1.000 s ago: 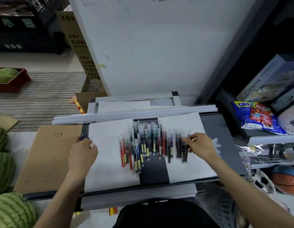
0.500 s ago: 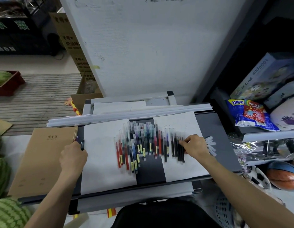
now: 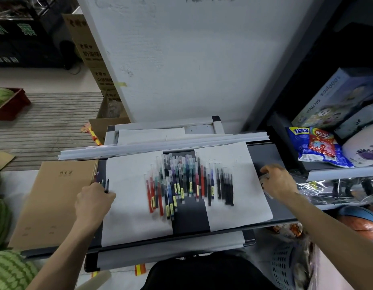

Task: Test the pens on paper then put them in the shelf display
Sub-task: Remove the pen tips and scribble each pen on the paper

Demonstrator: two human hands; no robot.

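Note:
Several pens (image 3: 187, 183) in red, blue, green and black lie side by side across two white paper sheets, a left one (image 3: 129, 208) and a right one (image 3: 246, 206), on a dark board (image 3: 190, 218). My left hand (image 3: 93, 204) rests at the left sheet's left edge, closed around a dark pen (image 3: 107, 186) that sticks up from the fingers. My right hand (image 3: 279, 183) is at the right sheet's right edge, fingers curled over small clear plastic pieces (image 3: 266, 192). Blur hides whether it grips them.
A brown notebook (image 3: 54, 201) lies left of the board, with watermelons (image 3: 10, 271) beyond it. A stack of white strips (image 3: 160, 146) runs along the board's far edge. Right-hand shelves hold a snack bag (image 3: 315, 145), a puzzle box (image 3: 336, 97) and a basketball (image 3: 361, 222).
My right hand has left the black pens and moved right onto the clear pieces. My left hand has stayed at the left sheet's edge with its pen.

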